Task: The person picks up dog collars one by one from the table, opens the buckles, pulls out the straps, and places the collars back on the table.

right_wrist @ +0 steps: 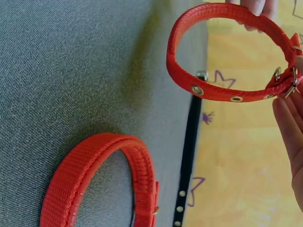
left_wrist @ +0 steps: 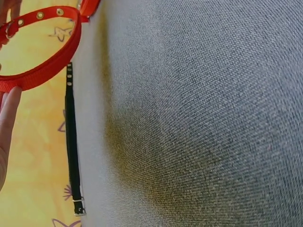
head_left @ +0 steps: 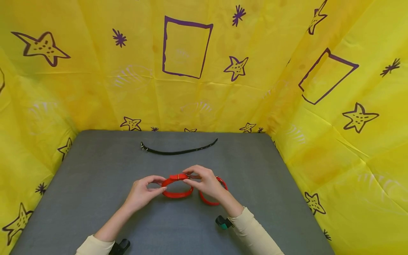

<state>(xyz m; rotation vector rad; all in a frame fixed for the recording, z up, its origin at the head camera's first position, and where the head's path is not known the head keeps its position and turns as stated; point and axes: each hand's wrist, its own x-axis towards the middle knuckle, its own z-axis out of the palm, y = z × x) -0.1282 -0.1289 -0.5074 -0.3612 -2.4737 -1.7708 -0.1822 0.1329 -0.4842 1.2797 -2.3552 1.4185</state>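
Between both hands, a red collar (head_left: pixel 177 194) is held up as a closed loop, with metal eyelets and a buckle (right_wrist: pixel 293 82) showing in the right wrist view. The left hand (head_left: pixel 143 191) pinches the loop's left side between thumb and fingers. At the buckle end, the right hand (head_left: pixel 204 180) grips the strap with its thumb and fingertips. A second red collar (right_wrist: pixel 99 175), also looped, stands on the table just right of the held one, partly hidden behind the right hand and wrist in the head view.
A black collar (head_left: pixel 178 153) lies stretched out farther back on the grey table (head_left: pixel 95 184), buckle to the left, eyelets to the right. Yellow cloth walls (head_left: pixel 197 99) with drawn stars rise behind and at both sides.
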